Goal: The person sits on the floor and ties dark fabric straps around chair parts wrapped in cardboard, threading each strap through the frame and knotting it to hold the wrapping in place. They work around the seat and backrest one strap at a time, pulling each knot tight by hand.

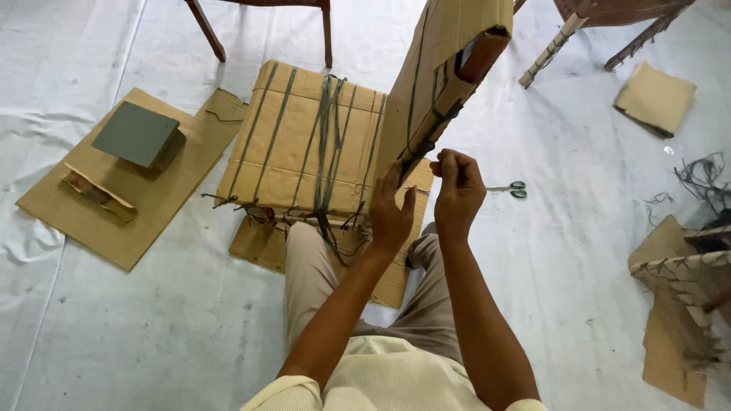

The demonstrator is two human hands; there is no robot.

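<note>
We sit on the floor (533,304), which is covered with a white sheet, and work on a chair wrapped in cardboard. Our left hand (390,217) lies flat against the lower edge of the wrapped chair back (434,68), fingers (396,183) stretched open and pressing on the cardboard; it grips nothing. Our right hand (457,186) is just beside it, to its right, fingers curled into a tight fist. It seems to pinch the dark cord (426,137) that runs up the chair back, but the cord's end inside the fist is hidden, so we cannot tell for sure.

The back rises tilted from just above both hands toward the top of the view, with a bare patch of brown wood (480,53) showing near its upper corner. Left of the fingers lies the wrapped seat (304,137), bound with several runs of the same dark cord, knotted ends hanging at its near edge.

Just right of the right fist, scissors (512,189) with green handles lie on the sheet. Far to the left, a flat cardboard sheet (84,221) carries a grey-green square block (135,133). Well off to the right lie a folded cardboard piece (655,97) and loose cord scraps (704,179).
</note>
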